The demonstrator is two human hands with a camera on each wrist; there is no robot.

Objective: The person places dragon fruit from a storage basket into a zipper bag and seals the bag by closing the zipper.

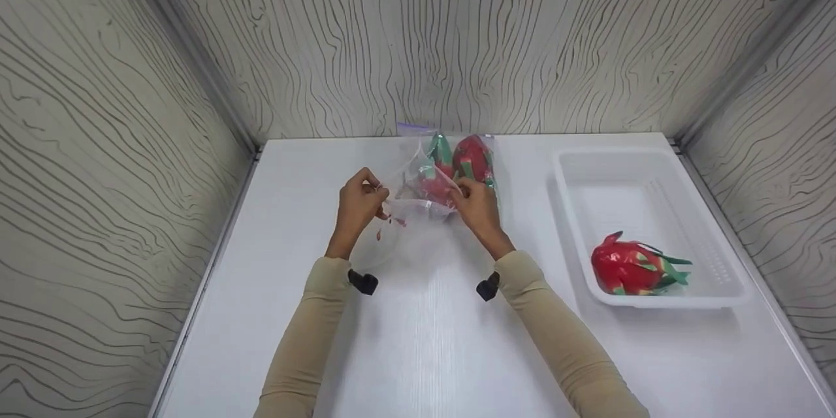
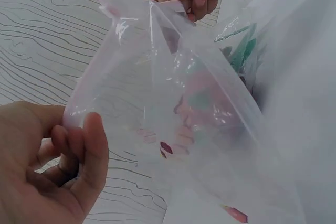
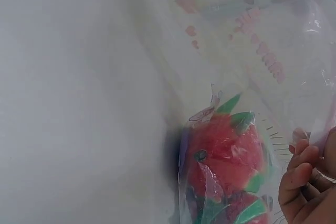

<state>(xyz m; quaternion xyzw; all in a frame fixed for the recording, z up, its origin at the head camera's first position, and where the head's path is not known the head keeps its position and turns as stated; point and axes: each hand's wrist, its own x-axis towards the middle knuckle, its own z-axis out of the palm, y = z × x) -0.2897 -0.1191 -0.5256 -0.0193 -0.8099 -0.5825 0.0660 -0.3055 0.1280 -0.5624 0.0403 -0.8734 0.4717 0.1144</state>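
Note:
A clear plastic zip bag (image 2: 126,72) with small pink and red prints is spread between my two hands, its mouth held apart. My left hand (image 1: 358,206) pinches the left side of the bag's rim between thumb and fingers. On the opposite side, my right hand (image 1: 479,209) pinches the rim. Just behind the bag, near the back wall, red dragon fruits (image 1: 473,158) with green scales lie in clear plastic. Close up in the right wrist view, one bagged dragon fruit (image 3: 228,150) shows beneath the stretched film. Through the film in the left wrist view, the fruit looks blurred.
At the right stands a white plastic basket (image 1: 568,209) with slotted sides. One unbagged dragon fruit (image 1: 627,266) lies at its near end. Wood-patterned panels (image 1: 418,39) enclose the white table (image 1: 424,339) at the back and sides.

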